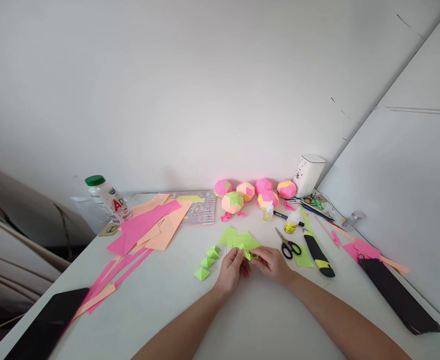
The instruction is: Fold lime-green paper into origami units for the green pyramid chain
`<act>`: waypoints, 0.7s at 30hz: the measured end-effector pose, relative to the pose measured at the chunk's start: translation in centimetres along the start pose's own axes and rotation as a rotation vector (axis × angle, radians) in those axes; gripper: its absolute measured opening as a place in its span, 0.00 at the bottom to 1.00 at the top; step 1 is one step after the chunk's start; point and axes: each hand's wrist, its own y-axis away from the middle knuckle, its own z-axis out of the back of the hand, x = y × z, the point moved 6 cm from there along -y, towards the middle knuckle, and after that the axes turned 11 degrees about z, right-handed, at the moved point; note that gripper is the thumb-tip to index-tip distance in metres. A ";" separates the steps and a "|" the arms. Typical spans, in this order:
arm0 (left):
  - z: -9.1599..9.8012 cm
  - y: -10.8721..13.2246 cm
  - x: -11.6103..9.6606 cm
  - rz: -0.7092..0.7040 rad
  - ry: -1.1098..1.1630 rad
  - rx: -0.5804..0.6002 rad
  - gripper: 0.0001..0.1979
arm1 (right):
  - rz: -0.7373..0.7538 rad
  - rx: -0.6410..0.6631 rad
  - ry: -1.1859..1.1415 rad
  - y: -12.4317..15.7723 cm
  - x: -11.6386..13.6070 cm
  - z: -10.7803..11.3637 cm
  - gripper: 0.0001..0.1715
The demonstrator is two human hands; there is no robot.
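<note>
Between my two hands is a small folded piece of green paper (247, 253). My left hand (232, 270) pinches its left side, and my right hand (271, 264) has its fingertips closed on the right side. Just behind it lie flat green paper squares (229, 236). To the left of my hands, several folded green paper units (207, 262) stand in a slanting row. Scissors (289, 246) with black handles lie beyond my right hand, beside a black and yellow utility knife (318, 253).
Several paper balls (232, 202) sit by the wall, with glue bottles (292, 222) in front. Pink and orange paper sheets (140, 227), a white bottle (109, 200) and a black phone-like slab (49, 325) are left. A black case (398, 295) and a white holder (308, 175) stand right.
</note>
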 end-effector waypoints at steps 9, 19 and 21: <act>0.1 -0.1 0.1 -0.004 -0.029 -0.007 0.20 | -0.031 0.010 0.016 -0.3 0.3 0.2 0.13; 0.3 -0.1 -0.2 -0.045 -0.048 0.018 0.18 | -0.014 0.025 -0.003 -0.1 0.3 0.1 0.12; 0.4 -0.1 -0.2 -0.046 -0.054 0.014 0.18 | -0.010 0.043 -0.010 -0.2 0.4 0.1 0.12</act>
